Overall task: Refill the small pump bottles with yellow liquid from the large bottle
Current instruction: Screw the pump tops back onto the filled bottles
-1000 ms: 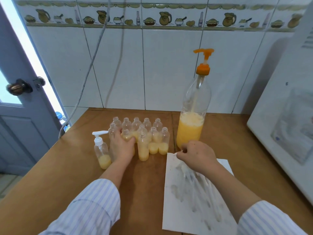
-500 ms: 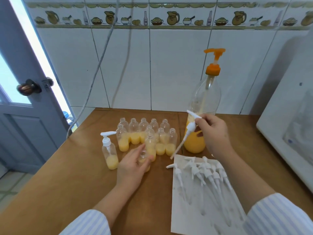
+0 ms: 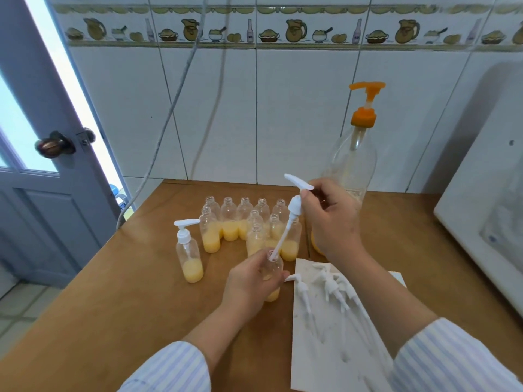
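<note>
My left hand [image 3: 249, 284] grips a small clear bottle [image 3: 274, 271] with yellow liquid at its bottom, upright on the wooden table [image 3: 113, 306]. A white pump head [image 3: 294, 207] is pinched in my right hand [image 3: 331, 219], and the tip of its dip tube sits in that bottle's mouth. Behind stand several small open bottles [image 3: 230, 224], each part-filled with yellow liquid. One small capped pump bottle [image 3: 189, 256] stands apart at their left. The large bottle [image 3: 353, 165] with an orange pump rises behind my right hand, its yellow liquid mostly hidden.
Several loose white pump heads [image 3: 331, 290] lie on a white paper sheet [image 3: 325, 349] at the front right. A white appliance [image 3: 486, 222] fills the right side. A tiled wall backs the table, a cable [image 3: 169, 123] hangs down it, and a grey door [image 3: 42, 165] stands at the left.
My right hand picked a pump head off the sheet and carried it left; its tube tip now sits in the bottle mouth. My left hand pulled one small bottle out of the group.
</note>
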